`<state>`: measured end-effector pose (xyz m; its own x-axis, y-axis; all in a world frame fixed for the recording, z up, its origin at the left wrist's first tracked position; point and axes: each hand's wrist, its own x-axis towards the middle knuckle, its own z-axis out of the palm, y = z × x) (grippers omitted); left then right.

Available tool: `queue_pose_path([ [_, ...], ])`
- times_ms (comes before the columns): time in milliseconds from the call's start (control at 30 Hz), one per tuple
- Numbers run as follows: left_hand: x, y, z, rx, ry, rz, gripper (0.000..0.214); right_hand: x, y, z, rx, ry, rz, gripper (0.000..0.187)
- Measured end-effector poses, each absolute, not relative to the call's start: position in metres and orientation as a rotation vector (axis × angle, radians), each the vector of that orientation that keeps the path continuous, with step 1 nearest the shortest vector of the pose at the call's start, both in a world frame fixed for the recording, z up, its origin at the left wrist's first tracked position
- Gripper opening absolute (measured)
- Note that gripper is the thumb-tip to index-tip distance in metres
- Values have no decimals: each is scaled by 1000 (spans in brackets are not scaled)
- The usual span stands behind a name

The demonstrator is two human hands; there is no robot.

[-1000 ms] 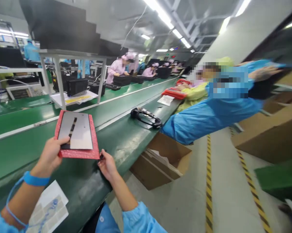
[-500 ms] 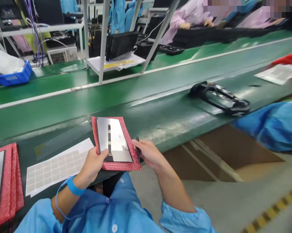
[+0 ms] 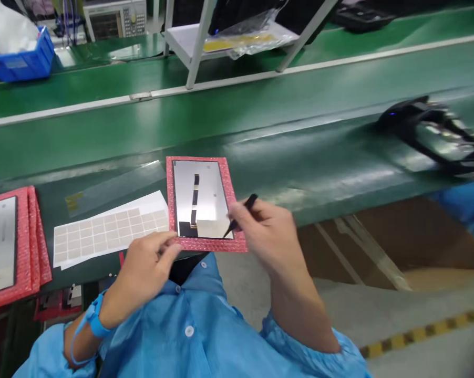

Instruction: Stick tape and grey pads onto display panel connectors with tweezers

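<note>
A silver panel [image 3: 203, 197] with a dark ribbon strip lies in a red bubble-wrap sleeve [image 3: 237, 210] on the green table edge in front of me. My left hand [image 3: 146, 268] rests at the sleeve's near left corner, fingers curled against its edge. My right hand [image 3: 266, 231] pinches a thin black tool [image 3: 243, 212], its tip touching the panel's near right corner. A white sheet of small square stickers [image 3: 111, 231] lies just left of the sleeve.
A stack of red sleeves with another panel [image 3: 8, 247] lies at the far left. A black frame part [image 3: 430, 126] sits on the belt at right. A blue bin [image 3: 20, 58] and a white stand [image 3: 205, 42] are behind. An open cardboard box [image 3: 382, 247] stands below the table edge.
The sleeve with the panel has gone from being held up to lying on the table edge. My right hand has brought the black tool's tip onto the panel. The view has tilted down.
</note>
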<state>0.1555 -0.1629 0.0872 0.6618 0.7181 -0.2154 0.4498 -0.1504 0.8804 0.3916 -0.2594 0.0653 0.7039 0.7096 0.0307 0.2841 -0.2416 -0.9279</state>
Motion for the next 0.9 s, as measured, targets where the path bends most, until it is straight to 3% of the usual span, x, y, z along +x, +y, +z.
queue_pose_path([
  [133,154,-180,92,1731,856,349,24,333,-239,76,-1397,-904,960,39],
  [333,122,-163,95,1803,1069,486,21,306,-198,76,-1160,-1066,1186,33],
  [500,64,-91,77,2131,1399,597,22,289,-128,67,-1146,-1086,1165,26],
  [633,14,-35,48,2172,1639,571,39,244,-57,43,-1086,-1029,1206,27],
  [767,-2,-25,26,2207,1635,508,44,204,-12,14,-1105,-1033,1248,25],
  [900,1,-31,20,2208,1591,518,44,197,-1,-10,-1118,-1079,1188,40],
])
